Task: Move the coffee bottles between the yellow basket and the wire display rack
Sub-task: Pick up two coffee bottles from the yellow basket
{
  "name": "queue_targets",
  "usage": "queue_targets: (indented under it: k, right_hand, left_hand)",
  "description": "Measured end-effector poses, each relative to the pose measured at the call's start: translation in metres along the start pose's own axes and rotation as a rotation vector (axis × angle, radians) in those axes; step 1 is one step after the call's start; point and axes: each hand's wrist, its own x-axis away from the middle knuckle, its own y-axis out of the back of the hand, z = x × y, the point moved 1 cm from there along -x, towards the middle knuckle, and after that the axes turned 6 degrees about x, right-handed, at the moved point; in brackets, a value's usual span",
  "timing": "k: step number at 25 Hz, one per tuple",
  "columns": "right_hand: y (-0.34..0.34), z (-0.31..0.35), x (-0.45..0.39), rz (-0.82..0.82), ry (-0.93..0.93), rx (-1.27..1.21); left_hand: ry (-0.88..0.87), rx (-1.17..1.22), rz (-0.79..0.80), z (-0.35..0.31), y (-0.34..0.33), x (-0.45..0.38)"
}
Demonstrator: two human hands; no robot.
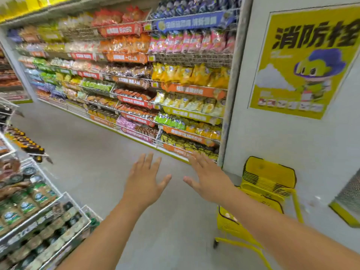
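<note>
- Retail shop aisle: a tall shelving unit (148, 78) carries rows of packaged snacks above orange price strips (191, 89).
- Wire display rack (41, 217) holds bottled drinks.
- Yellow basket (267, 184) stands beside the wall poster (303, 61).

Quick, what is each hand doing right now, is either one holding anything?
Left hand: open, fingers spread, holding nothing.
Right hand: open, fingers spread, holding nothing.
</note>
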Motion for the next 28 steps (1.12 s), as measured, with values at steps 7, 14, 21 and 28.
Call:
queue_targets:
  k: [7,14,21,28]
  right_hand:
    - [-0.013,-0.172,0.067,-0.01,-0.225,-0.022]
    - [-0.045,-0.342,0.117,0.015,-0.422,0.062]
    - [-0.105,-0.423,0.135,0.154,-0.446,-0.1]
    - [-0.206,-0.464,0.117,0.359,-0.433,-0.199]
  left_hand:
    - [-0.263,0.085,0.005,-0.174,-0.067,-0.075]
    - [-0.341,0.162,0.071,-0.33,-0.143,-0.129]
    - [-0.374,0.111,0.245,-0.391,-0.224,-0.154]
    - [-0.422,0.194,0.409,-0.38,-0.34,-0.197]
